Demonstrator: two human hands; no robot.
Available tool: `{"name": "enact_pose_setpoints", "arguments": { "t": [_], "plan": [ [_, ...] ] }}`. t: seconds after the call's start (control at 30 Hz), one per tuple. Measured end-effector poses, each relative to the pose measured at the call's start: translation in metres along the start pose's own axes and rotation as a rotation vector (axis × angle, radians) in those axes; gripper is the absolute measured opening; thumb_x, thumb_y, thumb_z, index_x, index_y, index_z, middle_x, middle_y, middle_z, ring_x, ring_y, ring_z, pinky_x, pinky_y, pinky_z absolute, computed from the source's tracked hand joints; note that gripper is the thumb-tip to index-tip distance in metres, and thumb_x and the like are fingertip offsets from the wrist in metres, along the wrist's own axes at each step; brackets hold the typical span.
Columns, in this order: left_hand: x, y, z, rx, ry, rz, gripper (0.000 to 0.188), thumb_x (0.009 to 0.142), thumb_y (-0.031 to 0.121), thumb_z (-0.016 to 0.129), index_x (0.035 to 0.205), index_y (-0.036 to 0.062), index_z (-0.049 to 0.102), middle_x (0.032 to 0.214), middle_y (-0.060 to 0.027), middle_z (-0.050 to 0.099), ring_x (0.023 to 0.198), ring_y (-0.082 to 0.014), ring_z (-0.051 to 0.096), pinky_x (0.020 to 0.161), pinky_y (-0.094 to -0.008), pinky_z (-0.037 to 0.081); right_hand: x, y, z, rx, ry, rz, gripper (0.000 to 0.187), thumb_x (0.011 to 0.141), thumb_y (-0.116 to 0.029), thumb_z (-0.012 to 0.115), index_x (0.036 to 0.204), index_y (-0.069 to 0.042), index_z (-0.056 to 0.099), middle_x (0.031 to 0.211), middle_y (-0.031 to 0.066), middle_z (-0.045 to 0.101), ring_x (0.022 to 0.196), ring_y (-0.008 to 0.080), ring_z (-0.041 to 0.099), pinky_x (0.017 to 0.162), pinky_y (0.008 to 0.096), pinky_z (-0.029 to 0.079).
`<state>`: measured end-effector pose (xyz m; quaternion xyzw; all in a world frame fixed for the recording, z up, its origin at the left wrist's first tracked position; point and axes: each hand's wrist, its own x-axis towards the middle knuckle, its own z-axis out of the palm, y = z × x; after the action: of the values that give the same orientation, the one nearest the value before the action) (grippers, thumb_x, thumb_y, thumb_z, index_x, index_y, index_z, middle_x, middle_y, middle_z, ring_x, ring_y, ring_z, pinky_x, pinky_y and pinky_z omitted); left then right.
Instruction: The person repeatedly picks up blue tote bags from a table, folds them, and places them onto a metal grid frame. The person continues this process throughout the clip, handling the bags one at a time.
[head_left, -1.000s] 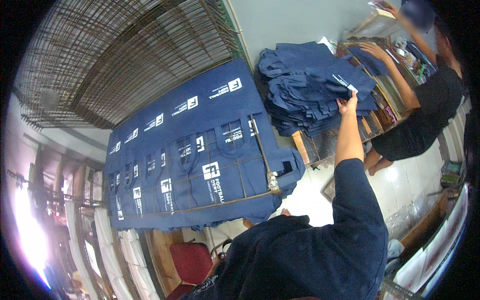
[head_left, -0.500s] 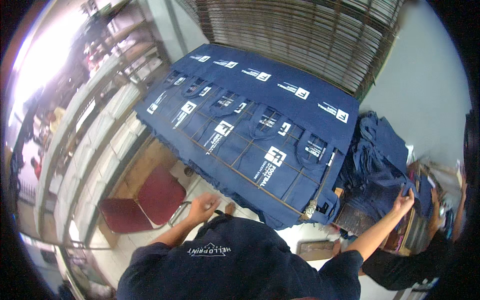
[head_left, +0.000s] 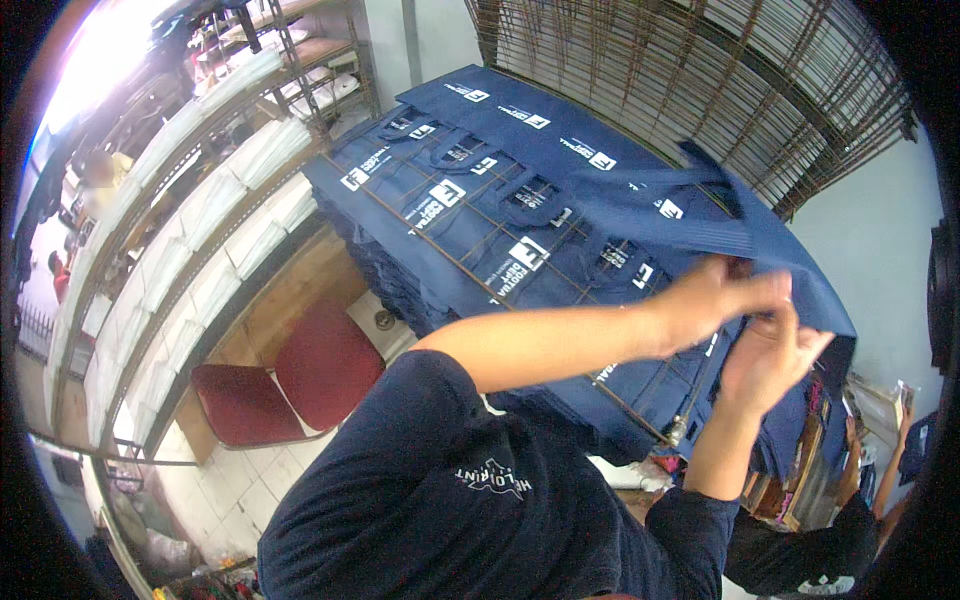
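Observation:
Both my hands meet at the right end of the rack, at the near edge of a navy cloth tote bag. Its straps and far end are lifted and smeared by motion. My left hand reaches across, its blurred fingers closed at the bag's edge. Close below it, my right hand has its fingers bent around the same edge. More navy tote bags with white prints and loop handles lie in overlapping rows under a rusty wire grid.
Stacked wire racks rise at the back. Shelves of white bundles stand left, beside a dark red chair. At the lower right, a co-worker in a black shirt reaches upward near a crate of goods.
My left hand has swung from the near left across to the right, joining my right hand. A bag has come up from the dark pile at right, over the rack's right end.

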<state>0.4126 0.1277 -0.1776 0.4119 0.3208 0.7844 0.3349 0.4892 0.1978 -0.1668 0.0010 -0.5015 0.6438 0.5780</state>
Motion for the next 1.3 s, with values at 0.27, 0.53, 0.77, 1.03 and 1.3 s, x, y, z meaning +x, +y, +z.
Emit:
{"name": "enact_pose_setpoints", "arguments": {
  "t": [0.27,0.53,0.77,1.03,1.3],
  "plan": [
    [0.055,0.121,-0.129,0.103,0.370,-0.190,0.020,0.081,0.020,0.060,0.093,0.0031,0.063,0.092,-0.0097,0.065,0.086,-0.0214,0.060,0.080,-0.0372,0.047,-0.040,0.067,0.096,0.114,-0.301,0.334,0.053,0.085,-0.006,0.058,0.129,-0.006,0.028,0.108,0.0187,0.056,0.099,0.0261,0.058,0.087,0.0380,0.045],
    [0.095,0.280,-0.350,0.150,0.350,-0.046,0.011,0.070,0.012,0.057,0.077,0.0036,0.060,0.075,-0.0096,0.064,0.070,-0.0238,0.062,0.067,-0.0353,0.052,-0.072,0.106,0.070,-0.153,-0.462,0.578,0.042,0.083,-0.013,0.062,0.120,-0.003,0.045,0.094,0.0120,0.063,0.084,0.0224,0.064,0.075,0.0314,0.048],
    [-0.046,0.279,-0.425,0.193,0.981,0.363,0.024,0.077,0.014,0.062,0.100,0.0055,0.061,0.106,-0.0049,0.058,0.109,-0.0171,0.047,0.098,-0.0386,0.032,-0.113,0.124,-0.018,-0.323,-0.052,0.605,0.032,0.086,-0.016,0.060,0.114,-0.005,0.050,0.091,0.0093,0.062,0.079,0.0176,0.063,0.070,0.0277,0.048],
    [-0.158,0.155,-0.604,0.161,1.569,0.047,0.038,0.074,0.011,0.066,0.107,-0.0038,0.055,0.109,-0.0147,0.058,0.094,-0.0266,0.056,0.080,-0.0423,0.044,-0.131,0.147,-0.040,-0.368,0.068,0.665,0.022,0.089,-0.016,0.056,0.108,-0.008,0.052,0.088,0.0047,0.060,0.075,0.0131,0.060,0.066,0.0252,0.047],
    [-0.156,0.142,-0.582,0.142,1.540,-0.063,0.025,0.077,0.006,0.062,0.099,-0.0026,0.056,0.098,-0.0120,0.059,0.074,-0.0218,0.059,0.062,-0.0316,0.046,-0.134,0.150,-0.037,-0.398,0.106,0.646,0.021,0.088,-0.017,0.057,0.107,-0.008,0.053,0.089,0.0043,0.060,0.076,0.0132,0.060,0.066,0.0254,0.046]
  ]
}}
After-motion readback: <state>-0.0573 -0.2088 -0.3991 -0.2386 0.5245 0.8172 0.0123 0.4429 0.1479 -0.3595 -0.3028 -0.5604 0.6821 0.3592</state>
